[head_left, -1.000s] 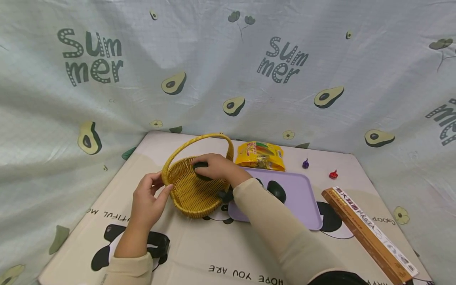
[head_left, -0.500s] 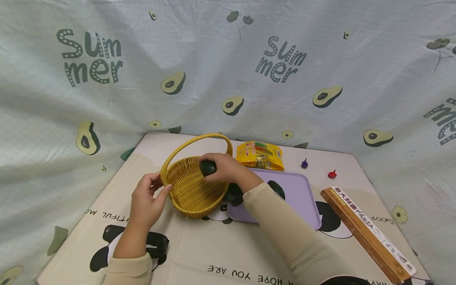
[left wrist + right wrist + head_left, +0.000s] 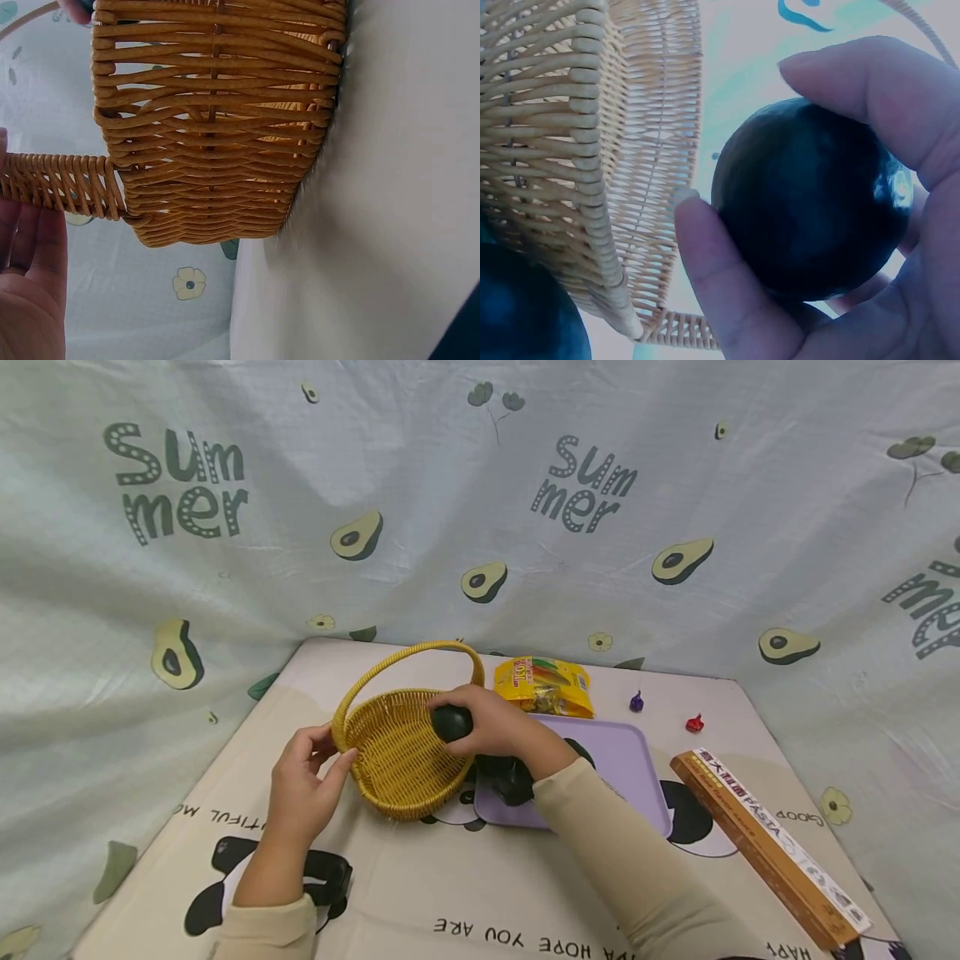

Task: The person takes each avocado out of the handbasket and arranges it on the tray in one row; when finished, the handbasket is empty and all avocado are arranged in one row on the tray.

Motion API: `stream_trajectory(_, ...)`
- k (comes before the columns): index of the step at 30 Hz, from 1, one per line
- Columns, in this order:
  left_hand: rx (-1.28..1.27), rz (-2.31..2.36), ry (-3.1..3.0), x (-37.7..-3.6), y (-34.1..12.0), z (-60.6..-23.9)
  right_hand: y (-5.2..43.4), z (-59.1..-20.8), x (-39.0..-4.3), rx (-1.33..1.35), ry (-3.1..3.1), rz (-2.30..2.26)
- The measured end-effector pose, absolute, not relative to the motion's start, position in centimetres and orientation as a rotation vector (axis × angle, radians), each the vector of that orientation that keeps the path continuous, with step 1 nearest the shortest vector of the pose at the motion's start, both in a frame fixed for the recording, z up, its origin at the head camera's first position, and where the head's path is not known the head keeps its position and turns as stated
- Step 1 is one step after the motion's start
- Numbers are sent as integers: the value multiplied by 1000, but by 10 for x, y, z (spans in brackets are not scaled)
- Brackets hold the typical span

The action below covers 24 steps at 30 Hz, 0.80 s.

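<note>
My left hand [image 3: 306, 781] pinches the handle of a yellow wicker basket [image 3: 397, 760] where it meets the rim. In the left wrist view its fingers lie behind that handle [image 3: 64, 184]. My right hand [image 3: 498, 724] grips a glossy, dark green avocado [image 3: 452, 723] above the basket's right rim. The right wrist view shows thumb and fingers curled round this avocado [image 3: 810, 202], beside the woven wall. Beneath that hand, another dark avocado [image 3: 513, 783] lies by the left side of a lilac tray [image 3: 626, 777]. My forearm partly covers one more [image 3: 582, 750] on the tray.
Behind the tray lies a yellow candy bag [image 3: 543, 687]. A purple-wrapped candy [image 3: 637, 702] and a red-wrapped one [image 3: 694, 723] sit to its right. A long pasta box [image 3: 768, 847] lies at the right. The patterned curtain [image 3: 420, 468] hangs behind the table.
My right hand has lifted the avocado from inside the basket and carried it right, toward the rim and tray. My left hand keeps its hold on the basket.
</note>
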<state>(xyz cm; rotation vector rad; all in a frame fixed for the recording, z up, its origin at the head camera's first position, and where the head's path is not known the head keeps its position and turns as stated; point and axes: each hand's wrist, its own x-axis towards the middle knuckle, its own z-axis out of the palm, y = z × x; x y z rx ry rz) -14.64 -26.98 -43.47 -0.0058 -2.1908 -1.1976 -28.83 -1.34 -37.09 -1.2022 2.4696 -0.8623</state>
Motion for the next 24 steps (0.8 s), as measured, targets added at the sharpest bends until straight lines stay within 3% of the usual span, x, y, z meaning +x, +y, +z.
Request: stream_trajectory(24, -3, -1219, -2188, -150, -270, -436, 39, -376, -287, -1014, 2530, -1045)
